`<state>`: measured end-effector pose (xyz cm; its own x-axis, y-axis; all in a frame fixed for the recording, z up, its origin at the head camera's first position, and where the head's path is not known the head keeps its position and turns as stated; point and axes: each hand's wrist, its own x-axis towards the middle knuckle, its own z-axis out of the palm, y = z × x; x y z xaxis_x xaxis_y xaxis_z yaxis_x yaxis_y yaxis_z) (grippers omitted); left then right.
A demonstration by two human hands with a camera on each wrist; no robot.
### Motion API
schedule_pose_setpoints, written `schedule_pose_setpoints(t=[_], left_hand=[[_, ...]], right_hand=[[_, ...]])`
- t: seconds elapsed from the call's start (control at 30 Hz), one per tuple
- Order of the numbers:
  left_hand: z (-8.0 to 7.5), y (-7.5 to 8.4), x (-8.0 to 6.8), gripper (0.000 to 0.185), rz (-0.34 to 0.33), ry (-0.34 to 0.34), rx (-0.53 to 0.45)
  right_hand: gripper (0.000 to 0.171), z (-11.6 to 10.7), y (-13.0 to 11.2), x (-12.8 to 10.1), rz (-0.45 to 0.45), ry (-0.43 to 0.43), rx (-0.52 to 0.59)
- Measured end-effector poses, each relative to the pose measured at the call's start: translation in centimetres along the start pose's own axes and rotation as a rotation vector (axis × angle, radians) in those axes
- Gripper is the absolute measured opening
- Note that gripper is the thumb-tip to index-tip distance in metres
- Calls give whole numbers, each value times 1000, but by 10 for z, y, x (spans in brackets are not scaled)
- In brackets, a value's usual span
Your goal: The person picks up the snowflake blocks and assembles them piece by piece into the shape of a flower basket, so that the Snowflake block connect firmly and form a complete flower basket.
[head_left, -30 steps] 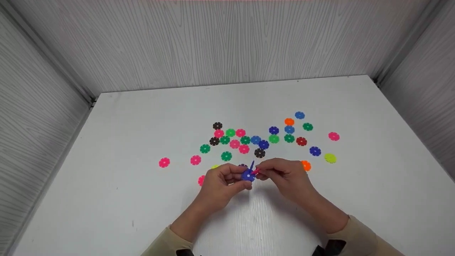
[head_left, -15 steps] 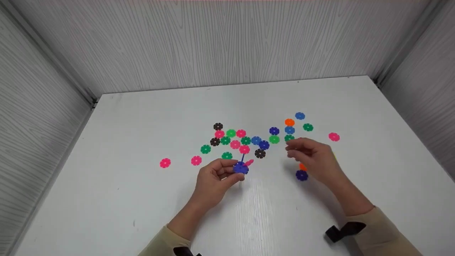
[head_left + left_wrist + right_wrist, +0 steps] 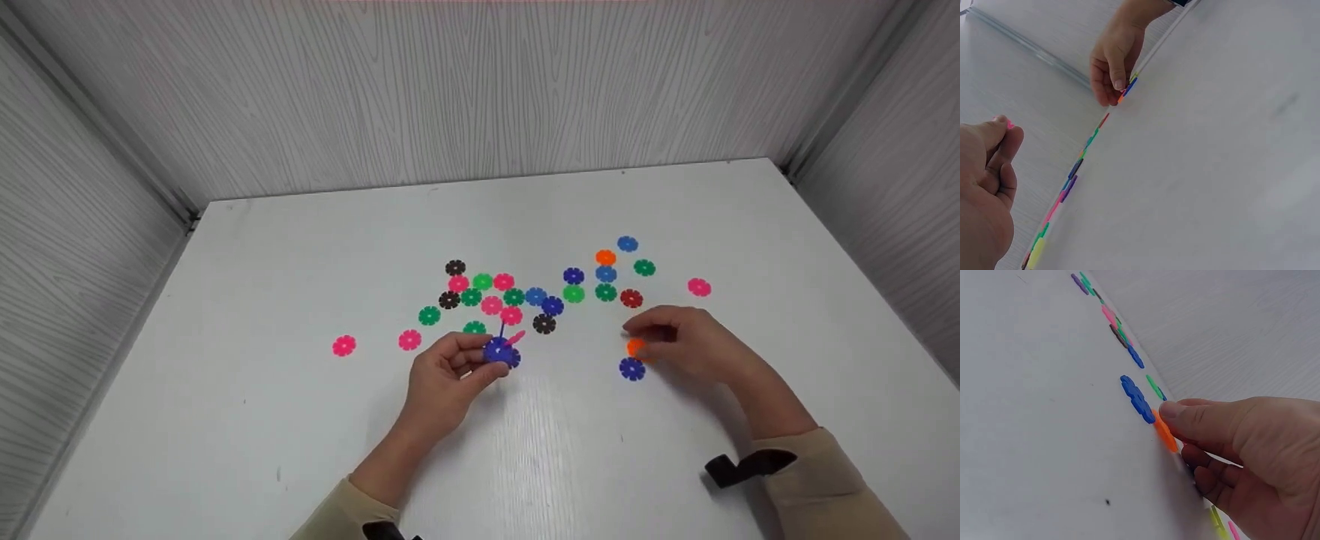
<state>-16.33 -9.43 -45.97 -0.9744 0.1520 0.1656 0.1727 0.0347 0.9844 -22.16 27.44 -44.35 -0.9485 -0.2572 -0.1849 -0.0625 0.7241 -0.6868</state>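
My left hand [image 3: 446, 382] pinches a blue slotted disc [image 3: 496, 348] between thumb and fingers, above the table. A second blue disc, seen edge-on, and a pink disc [image 3: 516, 337] stick out from it at angles. In the left wrist view the left hand [image 3: 985, 185] hides most of this joined piece, leaving a bit of pink at the fingertips. My right hand [image 3: 694, 345] is over an orange disc [image 3: 1165, 430], thumb and index finger apart. Its thumb overlaps the orange disc's edge in the head view. Beside that lies a blue disc [image 3: 632, 369].
Several loose slotted discs lie flat across the white table [image 3: 300, 255], among them a black disc [image 3: 544, 324], a dark red disc [image 3: 631, 298] and a far-left pink disc [image 3: 344, 345]. Wood-grain panels [image 3: 480, 90] rise behind and at both sides.
My right hand has left the joined piece and moved right to the orange disc, with the pink disc staying on the piece. The left hand has shifted slightly left, still holding it.
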Motion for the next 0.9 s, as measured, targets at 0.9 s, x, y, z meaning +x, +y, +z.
schedule_pose_setpoints(t=[0.9], left_hand=[[1,1,-1,36,11,7,4]], right_hand=[[41,6,-1,0,-77,43,-94]])
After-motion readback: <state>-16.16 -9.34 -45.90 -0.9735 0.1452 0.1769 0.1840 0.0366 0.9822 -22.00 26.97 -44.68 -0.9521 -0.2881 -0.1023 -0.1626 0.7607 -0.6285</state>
